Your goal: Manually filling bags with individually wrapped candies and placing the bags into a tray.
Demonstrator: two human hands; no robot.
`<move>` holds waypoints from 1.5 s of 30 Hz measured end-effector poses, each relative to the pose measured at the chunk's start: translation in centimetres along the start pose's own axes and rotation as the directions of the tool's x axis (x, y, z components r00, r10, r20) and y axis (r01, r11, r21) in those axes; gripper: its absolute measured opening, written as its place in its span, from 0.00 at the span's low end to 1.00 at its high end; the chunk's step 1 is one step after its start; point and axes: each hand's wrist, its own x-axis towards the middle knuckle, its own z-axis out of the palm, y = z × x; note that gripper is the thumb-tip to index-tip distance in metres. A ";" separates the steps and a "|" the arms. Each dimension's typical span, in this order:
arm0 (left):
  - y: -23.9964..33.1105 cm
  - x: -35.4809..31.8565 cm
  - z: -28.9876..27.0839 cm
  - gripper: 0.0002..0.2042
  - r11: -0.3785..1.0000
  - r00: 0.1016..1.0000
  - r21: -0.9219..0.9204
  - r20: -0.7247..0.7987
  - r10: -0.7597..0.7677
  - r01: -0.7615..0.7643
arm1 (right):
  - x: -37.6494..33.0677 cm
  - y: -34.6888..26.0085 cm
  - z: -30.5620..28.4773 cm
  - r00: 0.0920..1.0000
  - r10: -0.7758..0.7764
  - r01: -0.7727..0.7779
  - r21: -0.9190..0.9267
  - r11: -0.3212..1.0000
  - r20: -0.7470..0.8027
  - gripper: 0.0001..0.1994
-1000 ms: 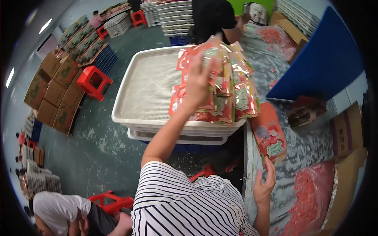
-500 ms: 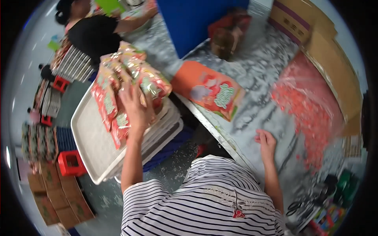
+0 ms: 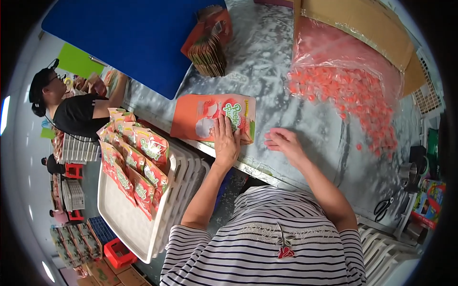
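Note:
My left hand (image 3: 226,144) rests flat on an orange-red printed pouch (image 3: 189,113), its fingers stretched out over the pouch's front. The pouch lies flat on the marbled grey table at the near edge. Just right of it, my right hand (image 3: 286,145) hovers at the tabletop, fingers loosely extended and holding nothing. Small red-orange wrapped pieces (image 3: 343,85) spill across the table farther right, out of a clear pink plastic bag (image 3: 334,45). To the left, several filled pouches (image 3: 136,159) stand in overlapping rows on a white tray (image 3: 121,218).
A bundle of upright pouches (image 3: 208,55) stands beside a blue board (image 3: 129,33) at the back. A cardboard box (image 3: 362,24) is at the far right. Scissors (image 3: 382,208) lie near the right table edge. A co-worker (image 3: 78,107) sits at the left; a red stool (image 3: 119,252) is below.
My left hand has left the filled pouches on the tray and come right onto the flat pouch. My right hand has opened its curled fingers and moved toward the pouch. The view has swung.

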 end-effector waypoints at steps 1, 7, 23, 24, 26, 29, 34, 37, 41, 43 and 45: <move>0.2 0.0 -0.2 0.27 1.000 1.000 -0.004 0.011 0.007 -0.007 | 0.6 -0.1 0.6 1.000 -0.001 0.001 0.008 1.000 -0.006 0.20; 0.1 -0.6 -1.0 0.25 0.990 0.999 -0.135 0.027 -0.041 0.044 | 3.4 -0.9 3.9 0.986 0.148 -0.118 0.321 0.940 -0.072 0.22; -0.1 -0.9 -0.5 0.24 0.992 1.000 -0.126 -0.014 -0.019 0.017 | 5.7 1.4 6.1 0.894 -0.401 0.281 -0.445 0.850 -0.202 0.13; -0.1 -0.9 -0.5 0.24 0.992 1.000 -0.128 -0.020 -0.011 0.008 | 5.5 1.6 6.0 0.891 -0.403 0.281 -0.443 0.851 -0.208 0.13; 0.4 -0.8 -0.9 0.25 0.992 1.000 -0.129 -0.024 0.001 -0.005 | 4.9 1.4 5.9 0.895 -0.422 0.297 -0.510 0.808 -0.148 0.13; 1.5 -1.2 -1.9 0.23 0.988 0.999 -0.153 -0.024 0.033 -0.036 | 3.7 0.5 4.7 0.917 -0.384 0.283 -0.500 0.818 -0.109 0.13; 6.2 -1.5 -5.8 0.28 0.927 0.947 -0.197 -0.029 0.321 -0.320 | -1.7 -2.4 0.7 0.964 -0.262 0.190 -0.567 0.801 -0.048 0.14; 9.5 -1.3 -8.0 0.32 0.763 0.765 -0.219 0.093 0.637 -0.609 | -5.1 -2.6 -0.9 0.973 -0.158 0.203 -0.301 0.932 0.166 0.10; 11.8 -0.7 -9.2 0.29 0.587 0.570 -0.228 0.142 0.809 -0.777 | -8.6 -3.2 -1.8 0.931 -0.250 0.315 -0.238 0.919 0.264 0.09; 12.5 -0.4 -9.8 0.26 0.542 0.525 -0.191 0.137 0.840 -0.818 | -9.5 -3.3 -2.5 0.930 -0.270 0.346 -0.345 0.873 0.249 0.08; 12.6 -0.5 -9.5 0.23 0.514 0.494 -0.139 0.154 0.856 -0.847 | -10.1 -3.0 -3.1 0.938 -0.279 0.340 -0.393 0.854 0.205 0.10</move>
